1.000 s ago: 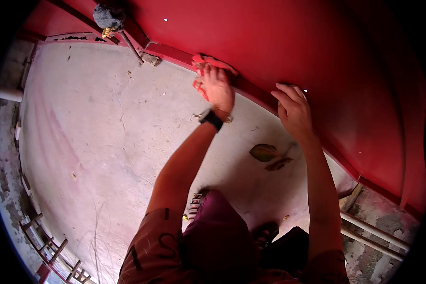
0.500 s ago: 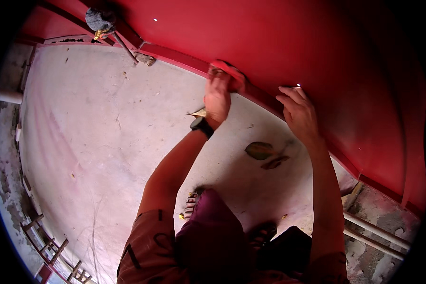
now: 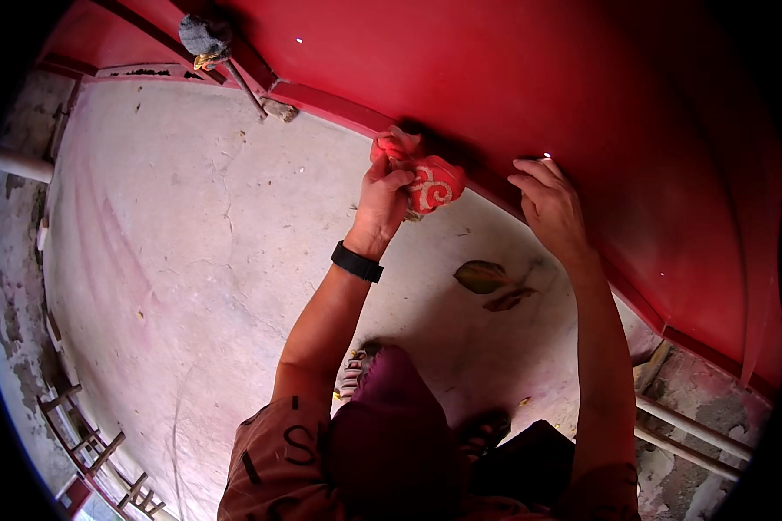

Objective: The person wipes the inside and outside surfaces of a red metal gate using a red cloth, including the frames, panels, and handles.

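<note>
Red cloth [image 3: 433, 184] with a pale curling pattern is bunched in the left hand [image 3: 381, 198], whose fingers are clamped on it with the thumb across the near side; the cloth is just beside the floor's long edge, where the rail [image 3: 339, 106] at the foot of a red panel [image 3: 460, 78] runs – whether it touches the rail, I cannot tell; one end of it bunches up above the fingers, the patterned part spreads out to the right.

The right hand [image 3: 552, 204] is at the panel, farther right along the same edge; its fingers are slightly bent and a little apart, with nothing held between them – whether the tips press on the panel is unclear; a small bright spot shows just beside them.

A dark wristband [image 3: 356, 262] circles the left wrist; on the pale floor [image 3: 191, 234], between the forearms, lie a broad green-brown leaf [image 3: 480, 276] and, just beside it, a darker, shrivelled leaf [image 3: 509, 300]; near the floor's far left corner a thin rod [image 3: 246, 89] with a grey bundle [image 3: 205, 36] at its top leans beside a small stone [image 3: 278, 108]; two pale pipes [image 3: 695, 427] run past the floor's right end.
</note>
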Tool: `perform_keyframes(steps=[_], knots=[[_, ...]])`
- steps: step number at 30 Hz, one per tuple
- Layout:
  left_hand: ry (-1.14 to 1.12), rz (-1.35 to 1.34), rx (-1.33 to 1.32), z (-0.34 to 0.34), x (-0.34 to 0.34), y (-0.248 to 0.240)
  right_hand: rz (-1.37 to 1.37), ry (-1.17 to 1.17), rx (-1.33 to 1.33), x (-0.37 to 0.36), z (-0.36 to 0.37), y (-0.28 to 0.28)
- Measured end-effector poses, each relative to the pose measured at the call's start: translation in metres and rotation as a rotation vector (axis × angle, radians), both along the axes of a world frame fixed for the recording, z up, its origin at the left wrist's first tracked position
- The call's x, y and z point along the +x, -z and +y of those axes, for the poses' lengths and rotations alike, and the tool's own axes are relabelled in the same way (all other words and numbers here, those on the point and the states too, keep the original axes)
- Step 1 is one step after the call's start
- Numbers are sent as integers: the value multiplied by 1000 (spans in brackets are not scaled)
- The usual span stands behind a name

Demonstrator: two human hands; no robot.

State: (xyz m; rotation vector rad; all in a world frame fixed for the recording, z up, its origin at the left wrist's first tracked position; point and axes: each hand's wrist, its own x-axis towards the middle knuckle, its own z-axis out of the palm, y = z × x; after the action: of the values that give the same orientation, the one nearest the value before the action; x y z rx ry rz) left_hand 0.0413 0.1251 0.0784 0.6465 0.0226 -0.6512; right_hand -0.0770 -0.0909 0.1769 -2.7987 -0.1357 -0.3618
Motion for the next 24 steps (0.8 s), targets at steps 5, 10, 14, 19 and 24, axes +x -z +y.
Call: perform_keyframes(steps=[5, 10, 14, 19, 24], knots=[[-7, 116, 295, 6, -12, 14, 18, -2, 19, 1, 1, -1], [-75, 315, 597, -11, -20, 29, 15, -5, 17, 0, -3, 2], [-315, 177, 612, -56, -8, 51, 24, -20, 31, 1, -4, -3], [-345, 343, 1047, -122, 19, 33, 63, -9, 80, 5, -1, -7], [33, 522, 498, -114, 18, -25, 50, -26, 69, 2, -7, -3]])
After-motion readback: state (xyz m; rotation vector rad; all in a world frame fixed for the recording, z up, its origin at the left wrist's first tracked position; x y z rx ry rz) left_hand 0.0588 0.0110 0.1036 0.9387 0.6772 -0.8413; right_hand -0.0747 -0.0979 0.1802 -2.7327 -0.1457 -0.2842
